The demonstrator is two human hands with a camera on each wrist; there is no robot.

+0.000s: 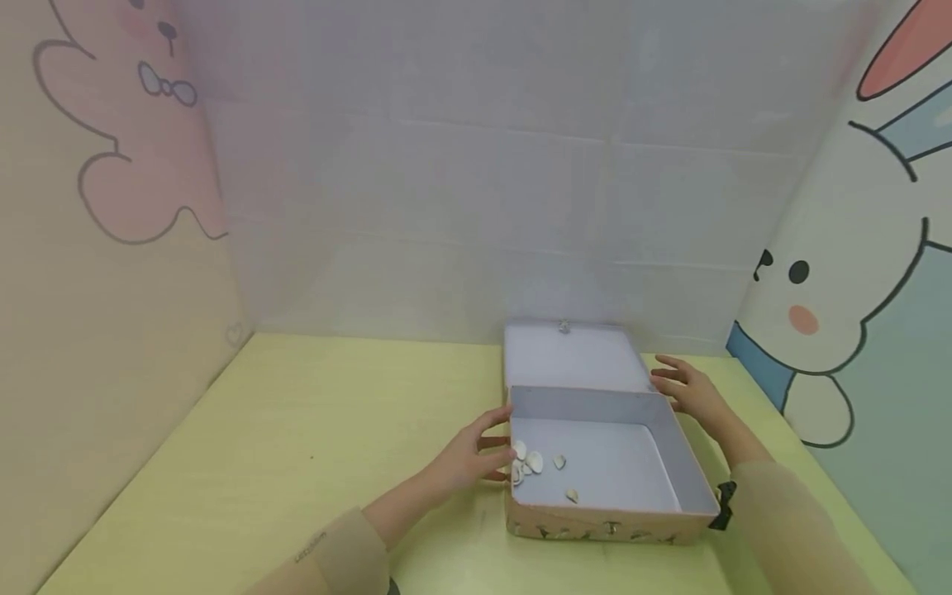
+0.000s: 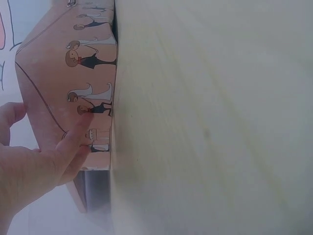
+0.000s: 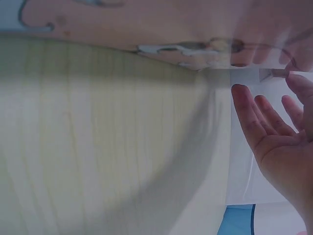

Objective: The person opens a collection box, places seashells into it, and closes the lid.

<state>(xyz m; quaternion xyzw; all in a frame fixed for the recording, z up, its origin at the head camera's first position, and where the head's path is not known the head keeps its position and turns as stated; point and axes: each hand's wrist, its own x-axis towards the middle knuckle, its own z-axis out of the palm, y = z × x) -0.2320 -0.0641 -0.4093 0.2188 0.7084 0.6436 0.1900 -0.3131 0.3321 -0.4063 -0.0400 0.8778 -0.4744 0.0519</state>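
Observation:
A shallow box (image 1: pixel 595 464) with a white inside stands on the table, its hinged lid (image 1: pixel 568 355) laid back towards the wall. Several whitish seashells (image 1: pixel 535 462) lie inside, mostly along the left wall. My left hand (image 1: pixel 464 454) touches the box's left side with extended fingers, and its thumb is at the rim. The left wrist view shows those fingers against the pinkish printed side wall (image 2: pixel 44 107). Beside the box's far right corner, close to the lid's edge, is my right hand (image 1: pixel 692 392), fingers spread and relaxed. Whether its thumb touches the lid I cannot tell.
The table (image 1: pixel 335 430) is pale yellow. A whitish wall (image 1: pixel 446 182) rises behind the lid. Side panels with cartoon animals flank the table, the right panel (image 1: pixel 825 330) near my right arm. A dark bow (image 1: pixel 724 506) sits at the box's front right corner.

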